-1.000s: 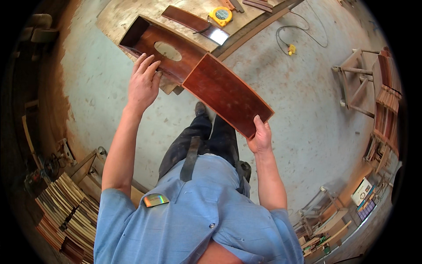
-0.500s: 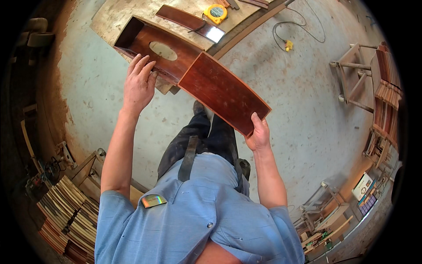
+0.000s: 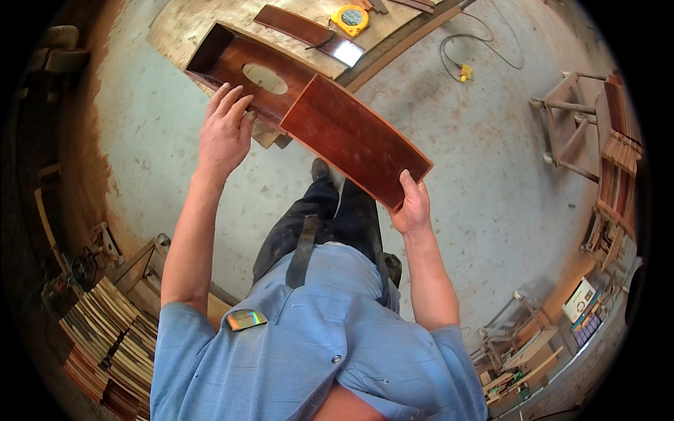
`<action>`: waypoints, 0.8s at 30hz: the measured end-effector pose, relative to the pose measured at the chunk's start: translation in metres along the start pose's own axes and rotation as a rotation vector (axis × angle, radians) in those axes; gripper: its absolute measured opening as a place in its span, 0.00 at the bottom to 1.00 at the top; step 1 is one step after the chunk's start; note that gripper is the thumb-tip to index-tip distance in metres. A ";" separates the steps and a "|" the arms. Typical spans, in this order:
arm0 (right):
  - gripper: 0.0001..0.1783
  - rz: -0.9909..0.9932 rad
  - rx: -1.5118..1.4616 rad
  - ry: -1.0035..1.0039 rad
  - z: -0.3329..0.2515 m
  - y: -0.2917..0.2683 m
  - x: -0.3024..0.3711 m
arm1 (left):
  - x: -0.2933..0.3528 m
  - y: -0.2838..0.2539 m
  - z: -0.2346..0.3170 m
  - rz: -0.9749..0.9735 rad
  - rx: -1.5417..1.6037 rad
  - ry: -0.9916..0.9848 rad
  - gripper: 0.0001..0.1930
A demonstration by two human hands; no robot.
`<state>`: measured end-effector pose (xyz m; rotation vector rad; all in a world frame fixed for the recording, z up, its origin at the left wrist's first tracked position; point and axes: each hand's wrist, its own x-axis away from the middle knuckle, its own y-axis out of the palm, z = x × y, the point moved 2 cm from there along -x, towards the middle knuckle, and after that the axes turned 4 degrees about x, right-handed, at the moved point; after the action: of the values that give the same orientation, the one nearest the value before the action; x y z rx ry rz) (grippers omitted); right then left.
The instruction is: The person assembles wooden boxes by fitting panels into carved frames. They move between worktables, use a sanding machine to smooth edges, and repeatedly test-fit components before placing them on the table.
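Observation:
A long reddish-brown wooden box with an oval hole in it lies at a slant, its far left part over the workbench. My left hand grips the near long wall of the box, fingers over its edge. Across the right part of the box lies a glossy dark-red wooden panel, its right half sticking out past the bench. My right hand clasps the panel's near right corner, thumb on top; the fingers beneath are hidden.
On the workbench lie a narrow dark wooden strip and a yellow tape measure. A cable with a yellow plug lies on the floor. Wheeled racks stand at right, and stacked wood strips at lower left.
The panel has shifted slightly left and away from me, a little further over the box. Both hands keep their hold.

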<state>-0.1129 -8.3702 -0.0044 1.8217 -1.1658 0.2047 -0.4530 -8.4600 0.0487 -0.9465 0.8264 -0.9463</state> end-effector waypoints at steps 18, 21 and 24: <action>0.22 0.047 0.118 0.023 0.014 0.048 -0.022 | -0.095 -0.013 -0.115 0.167 -0.033 -0.373 0.28; 0.22 0.047 0.139 0.001 0.016 0.053 -0.029 | -0.105 0.000 -0.116 -0.014 0.029 -0.366 0.30; 0.21 0.050 0.149 0.023 0.022 0.063 -0.038 | -0.104 0.007 -0.118 0.012 0.047 -0.397 0.29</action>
<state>-0.1898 -8.3709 0.0007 1.9153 -1.2083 0.3483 -0.5934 -8.3966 0.0170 -1.0439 0.4705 -0.7308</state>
